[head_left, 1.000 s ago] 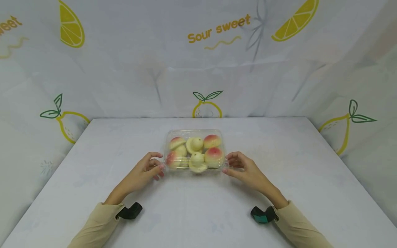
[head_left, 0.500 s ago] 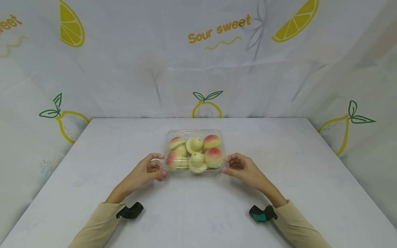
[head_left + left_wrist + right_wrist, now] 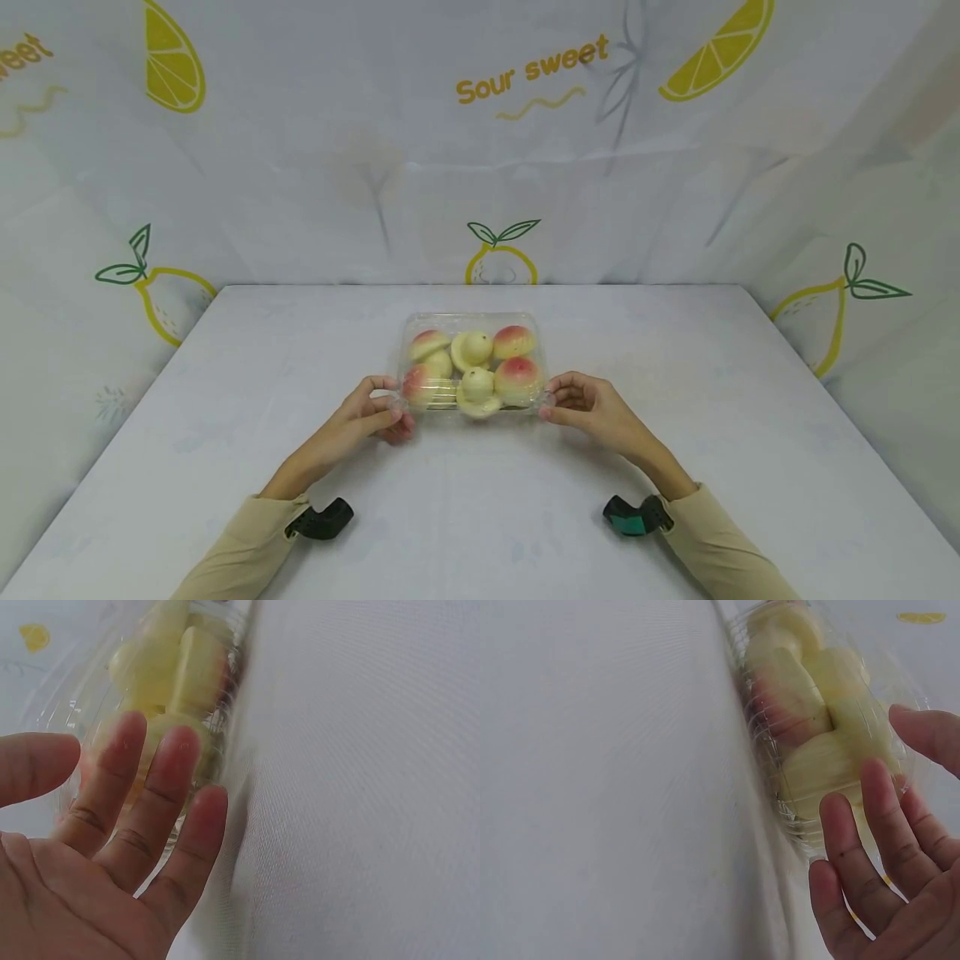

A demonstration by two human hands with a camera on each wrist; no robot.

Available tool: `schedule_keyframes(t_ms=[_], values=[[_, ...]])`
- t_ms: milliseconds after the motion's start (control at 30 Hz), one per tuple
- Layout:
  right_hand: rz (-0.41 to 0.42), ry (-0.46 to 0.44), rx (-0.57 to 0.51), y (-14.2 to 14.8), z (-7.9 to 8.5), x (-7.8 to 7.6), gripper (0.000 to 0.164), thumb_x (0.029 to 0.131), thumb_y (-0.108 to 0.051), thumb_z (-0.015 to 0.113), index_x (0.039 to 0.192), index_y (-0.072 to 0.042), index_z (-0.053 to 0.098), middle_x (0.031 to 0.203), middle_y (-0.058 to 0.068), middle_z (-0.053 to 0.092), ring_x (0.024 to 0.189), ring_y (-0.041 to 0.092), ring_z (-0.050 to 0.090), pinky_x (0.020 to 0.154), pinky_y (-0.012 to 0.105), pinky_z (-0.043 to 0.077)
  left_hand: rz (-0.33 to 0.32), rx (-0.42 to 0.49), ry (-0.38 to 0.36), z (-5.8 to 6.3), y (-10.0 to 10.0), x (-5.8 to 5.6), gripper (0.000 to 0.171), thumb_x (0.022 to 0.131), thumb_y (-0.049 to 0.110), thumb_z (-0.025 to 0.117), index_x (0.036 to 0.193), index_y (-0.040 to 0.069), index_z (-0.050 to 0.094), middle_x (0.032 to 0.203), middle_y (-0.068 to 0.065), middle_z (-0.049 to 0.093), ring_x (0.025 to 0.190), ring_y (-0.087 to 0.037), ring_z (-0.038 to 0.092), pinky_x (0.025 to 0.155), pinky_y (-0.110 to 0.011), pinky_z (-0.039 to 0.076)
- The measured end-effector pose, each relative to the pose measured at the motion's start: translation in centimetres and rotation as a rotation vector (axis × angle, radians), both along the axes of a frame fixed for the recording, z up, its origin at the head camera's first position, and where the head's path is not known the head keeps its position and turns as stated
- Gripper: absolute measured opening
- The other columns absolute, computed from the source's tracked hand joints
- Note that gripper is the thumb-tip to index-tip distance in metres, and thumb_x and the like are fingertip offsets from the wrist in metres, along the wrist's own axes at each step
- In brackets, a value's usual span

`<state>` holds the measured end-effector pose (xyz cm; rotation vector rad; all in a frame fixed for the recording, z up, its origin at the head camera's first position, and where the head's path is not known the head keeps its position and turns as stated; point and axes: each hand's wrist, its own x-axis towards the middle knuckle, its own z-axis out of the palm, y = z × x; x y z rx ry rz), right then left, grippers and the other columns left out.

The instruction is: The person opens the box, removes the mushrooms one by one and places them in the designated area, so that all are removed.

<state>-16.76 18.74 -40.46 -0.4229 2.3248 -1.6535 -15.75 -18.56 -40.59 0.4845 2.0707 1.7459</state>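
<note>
A clear plastic fruit box (image 3: 471, 322) sits on the table, lid down. Inside are several pale yellow, peach-like pieces (image 3: 517, 380), some with red tops. At the box's near left corner my left hand (image 3: 365, 417) has the thumb and index finger either side of the corner; the left wrist view shows the other fingers (image 3: 174, 772) fairly straight beside the wall. My right hand (image 3: 592, 408) pinches the near right corner between thumb and index finger. In the right wrist view its other fingers (image 3: 847, 832) lie near the box's ribbed side.
The white table (image 3: 480, 508) extends around the box. Behind stands a white cloth backdrop (image 3: 300, 183) with lemon prints. Black bands (image 3: 321, 518) sit at both wrists, by the beige sleeves (image 3: 240, 550).
My left hand has shifted slightly right and closed in on the near left corner, its lower fingers coming in front of the box. The right hand and the box have hardly moved.
</note>
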Motion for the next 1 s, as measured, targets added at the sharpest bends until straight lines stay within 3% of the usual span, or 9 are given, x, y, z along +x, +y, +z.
schedule_keyframes(t_ms=[167, 433, 700, 1000], values=[[0.012, -0.019, -0.021, 0.1, 0.1, 0.0, 0.033, 0.090, -0.012, 0.071, 0.114, 0.005, 0.056, 0.096, 0.006, 0.068, 0.086, 0.012, 0.068, 0.080, 0.024, 0.057, 0.019, 0.013, -0.019, 0.0, 0.2, 0.1, 0.039, 0.103, 0.009, 0.048, 0.132, -0.006, 0.026, 0.099, -0.009, 0.071, 0.088, -0.011, 0.070, 0.079, -0.029, 0.056], [0.037, -0.024, -0.039, 0.2, 0.4, 0.0, 0.035, 0.092, -0.011, 0.068, 0.118, 0.008, 0.054, 0.097, 0.014, 0.073, 0.088, 0.014, 0.070, 0.081, 0.023, 0.055, 0.021, 0.111, -0.039, -0.3, 0.3, 0.1, 0.032, 0.103, 0.004, 0.045, 0.128, -0.004, 0.027, 0.094, 0.005, 0.072, 0.089, -0.009, 0.071, 0.078, -0.028, 0.057], [0.008, -0.035, -0.019, -0.1, 0.8, 0.2, 0.034, 0.091, -0.012, 0.068, 0.117, 0.007, 0.055, 0.089, 0.001, 0.071, 0.083, 0.008, 0.066, 0.080, 0.025, 0.053, 0.060, 0.178, -0.042, -0.3, 0.8, 0.4, 0.028, 0.102, 0.002, 0.044, 0.125, -0.004, 0.030, 0.088, 0.007, 0.071, 0.086, -0.007, 0.070, 0.077, -0.027, 0.058], [-0.017, -0.043, -0.002, -0.4, 1.0, 0.5, 0.034, 0.090, -0.011, 0.069, 0.115, 0.007, 0.055, 0.086, 0.002, 0.069, 0.083, 0.010, 0.065, 0.080, 0.024, 0.052, 0.093, 0.178, -0.073, -0.3, 1.1, 0.8, 0.035, 0.102, 0.002, 0.043, 0.130, -0.008, 0.026, 0.088, 0.006, 0.070, 0.088, -0.006, 0.069, 0.077, -0.026, 0.057]])
